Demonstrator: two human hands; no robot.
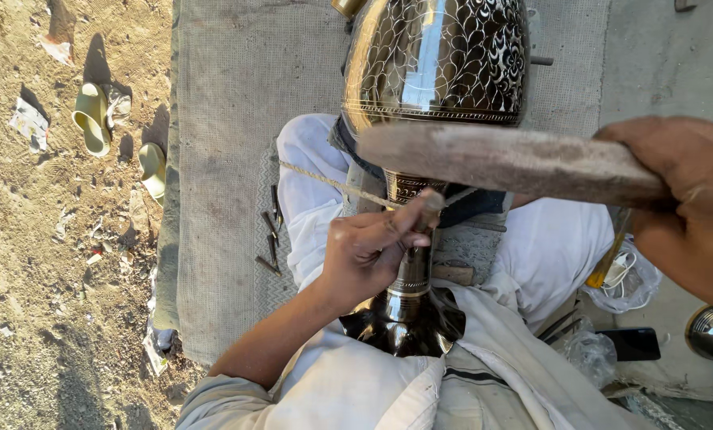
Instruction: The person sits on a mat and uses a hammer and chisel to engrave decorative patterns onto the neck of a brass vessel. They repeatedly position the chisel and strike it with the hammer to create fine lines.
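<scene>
A large engraved brass vase (436,64), dark with a scale pattern, lies across my lap with its narrow neck toward me. My left hand (368,251) rests on the neck and pinches a small chisel (430,209) against the metal. My right hand (687,207) is raised at the right and grips a worn wooden mallet (508,159) that reaches left over the vase. A thin cord (332,183) runs across my white-clothed leg to the neck.
Several metal punches (270,231) lie on the grey mat (229,95) to the left. Pale green sandals (94,119) sit on the dirt. A black phone (629,344), a plastic bag (627,275) and a round metal piece (711,333) lie at the right.
</scene>
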